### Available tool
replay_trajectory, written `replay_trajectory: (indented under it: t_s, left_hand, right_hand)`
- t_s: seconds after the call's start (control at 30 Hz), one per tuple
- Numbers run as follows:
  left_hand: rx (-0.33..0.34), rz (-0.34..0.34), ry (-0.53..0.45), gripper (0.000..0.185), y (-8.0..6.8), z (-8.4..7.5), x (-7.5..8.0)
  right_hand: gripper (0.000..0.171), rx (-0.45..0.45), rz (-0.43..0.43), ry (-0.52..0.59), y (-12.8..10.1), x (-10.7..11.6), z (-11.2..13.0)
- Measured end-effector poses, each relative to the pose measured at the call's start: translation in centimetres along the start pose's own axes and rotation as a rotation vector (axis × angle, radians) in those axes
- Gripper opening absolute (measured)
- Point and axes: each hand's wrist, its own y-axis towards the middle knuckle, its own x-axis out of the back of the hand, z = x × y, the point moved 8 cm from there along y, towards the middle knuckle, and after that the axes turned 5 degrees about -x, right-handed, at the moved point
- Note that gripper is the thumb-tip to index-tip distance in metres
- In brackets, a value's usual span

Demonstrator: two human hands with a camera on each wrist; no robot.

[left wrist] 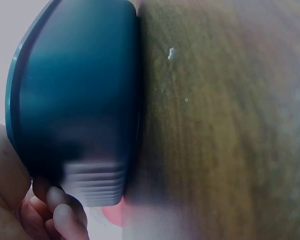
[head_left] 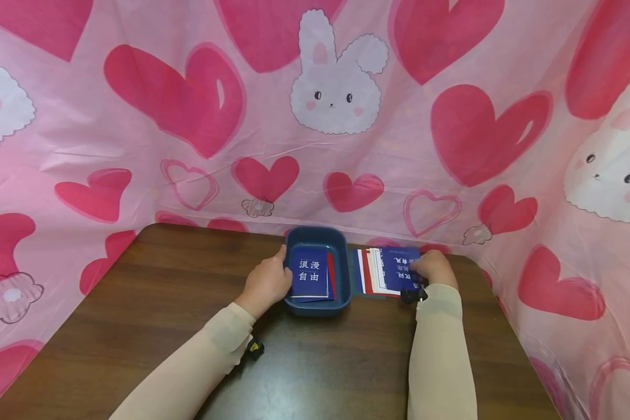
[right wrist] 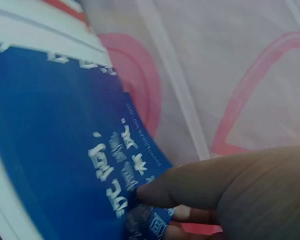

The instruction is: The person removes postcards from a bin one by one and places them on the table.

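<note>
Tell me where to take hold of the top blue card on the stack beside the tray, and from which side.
Pinch the top blue card at its right edge, coming from the right. It tops a fanned stack whose left side sits close to the tray; the right edge overhangs freely, where the right hand already pinches it.

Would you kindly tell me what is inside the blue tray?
In the tray lies a blue card with white characters. A red edge peeks from under its right side. How many cards lie beneath is hidden.
</note>
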Motion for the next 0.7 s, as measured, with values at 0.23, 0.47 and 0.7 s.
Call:
replay_trajectory:
  t_s: [0.23, 0.47, 0.7]
  left_hand:
    - [0.004, 0.01, -0.017, 0.071, -0.1, 0.0, -0.1]
    - [0.007, 0.015, -0.021, 0.072, -0.1, 0.0, 0.0]
    - [0.008, 0.014, -0.022, 0.072, 0.0, 0.0, -0.1]
  right_hand:
    - [0.063, 0.011, -0.042, -0.048, 0.1, -0.1, 0.4]
    - [0.059, -0.012, -0.01, -0.024, 3.1, -0.4, -1.1]
    - [0.052, 0.085, -0.044, 0.003, 4.2, 0.0, 0.1]
